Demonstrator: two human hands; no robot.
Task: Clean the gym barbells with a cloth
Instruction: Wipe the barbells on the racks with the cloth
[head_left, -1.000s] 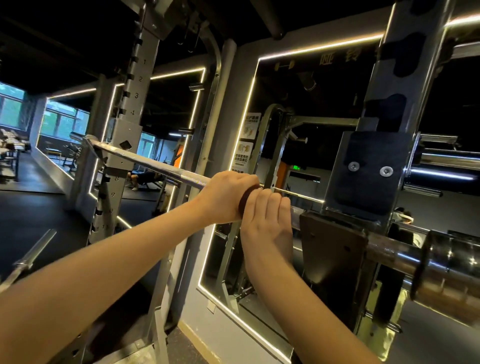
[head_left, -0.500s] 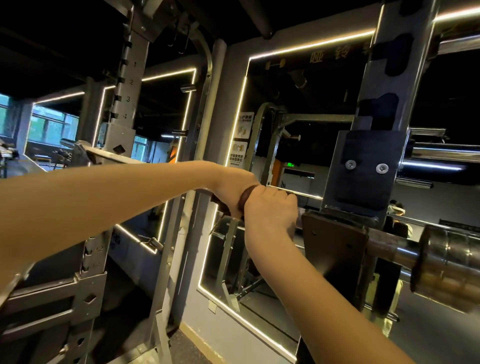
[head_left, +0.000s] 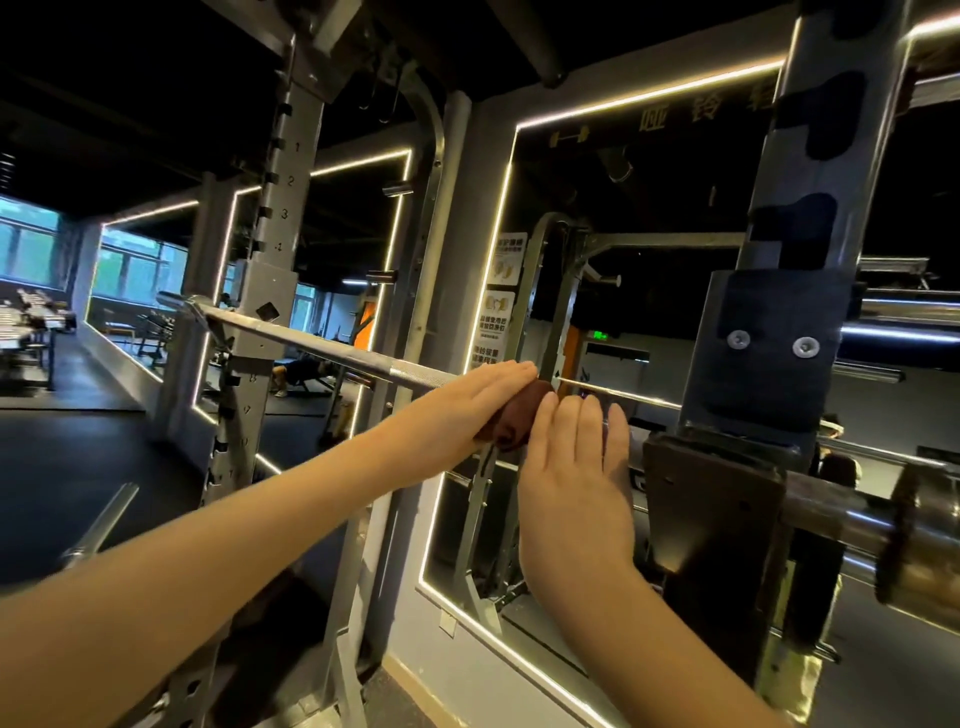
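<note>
We find the barbell (head_left: 337, 354) lying horizontally across the rack. Its shaft runs from the left upright (head_left: 283, 218) to the hook on the right upright (head_left: 810, 218), and the thick sleeve end projects at the right edge. A brown cloth (head_left: 519, 415) is wrapped around the shaft, between the two hands. We note the left hand (head_left: 462, 410) laid flat on top of the cloth, fingers straight and together, not clenched. The right hand (head_left: 576, 467) is just beside the cloth, fingers straight and released, gripping nothing. We cannot tell whether its palm touches the shaft.
</note>
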